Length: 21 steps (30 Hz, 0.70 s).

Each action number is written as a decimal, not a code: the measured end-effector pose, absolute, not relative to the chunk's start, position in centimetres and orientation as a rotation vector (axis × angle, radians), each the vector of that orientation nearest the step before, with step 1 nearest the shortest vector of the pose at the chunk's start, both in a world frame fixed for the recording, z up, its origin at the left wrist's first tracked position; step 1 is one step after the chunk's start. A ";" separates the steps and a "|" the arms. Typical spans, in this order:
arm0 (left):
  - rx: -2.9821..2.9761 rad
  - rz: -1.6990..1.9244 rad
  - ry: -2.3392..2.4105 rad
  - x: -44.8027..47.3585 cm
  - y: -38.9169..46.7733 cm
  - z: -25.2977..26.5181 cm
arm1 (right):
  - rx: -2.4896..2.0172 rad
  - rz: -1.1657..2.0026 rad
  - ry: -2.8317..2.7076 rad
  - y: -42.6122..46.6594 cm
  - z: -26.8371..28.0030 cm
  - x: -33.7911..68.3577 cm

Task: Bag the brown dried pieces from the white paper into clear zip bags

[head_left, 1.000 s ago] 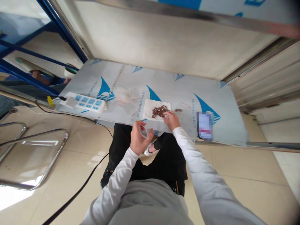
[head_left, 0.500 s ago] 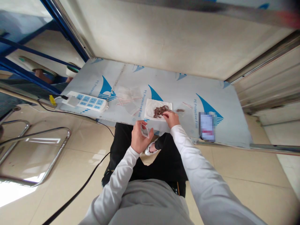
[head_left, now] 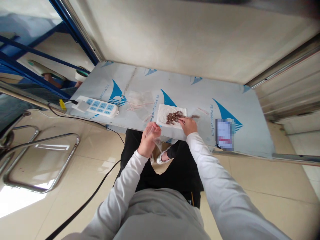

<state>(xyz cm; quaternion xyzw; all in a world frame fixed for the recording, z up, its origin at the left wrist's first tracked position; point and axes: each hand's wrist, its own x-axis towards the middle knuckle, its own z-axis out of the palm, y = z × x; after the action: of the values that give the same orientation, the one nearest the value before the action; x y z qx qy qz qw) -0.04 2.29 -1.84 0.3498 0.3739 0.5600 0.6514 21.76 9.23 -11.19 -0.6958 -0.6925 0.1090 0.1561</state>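
Note:
A heap of small brown, shiny, rod-like pieces [head_left: 173,117] lies on a white square tray or pad [head_left: 163,112] near the bench's front edge; its exact kind is unclear. My right hand [head_left: 189,125] reaches in from the right, thumb and fingertips pinched at the heap's right edge. Whatever is between those fingertips is too small to make out. My left hand [head_left: 148,140] is closed around a clear plastic bag [head_left: 158,142] just off the front edge. Part of the bag hangs below the fingers.
Several clear bags [head_left: 140,102] lie left of the pad. Farther left is a white power strip [head_left: 100,107] with cables. To the right are a small brown piece [head_left: 195,116] and a blurred-out phone-like object [head_left: 224,134]. A metal-framed chair [head_left: 50,160] stands at left.
My left hand has turned and closed its fingers, and the bag hangs lower from it. My right hand stays at the heap. The whole view has shifted slightly.

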 end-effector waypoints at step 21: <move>0.945 1.083 0.653 -2.0 4.5 2.6 | -1.975 0.338 -1.967 9.0 -10.3 22.0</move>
<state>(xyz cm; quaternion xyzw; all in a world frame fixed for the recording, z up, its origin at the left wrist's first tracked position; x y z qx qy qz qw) -1.95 4.54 2.64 0.4249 0.2935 0.4872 0.7042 21.97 8.99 -10.35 -0.6936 -0.6908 0.1189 0.1663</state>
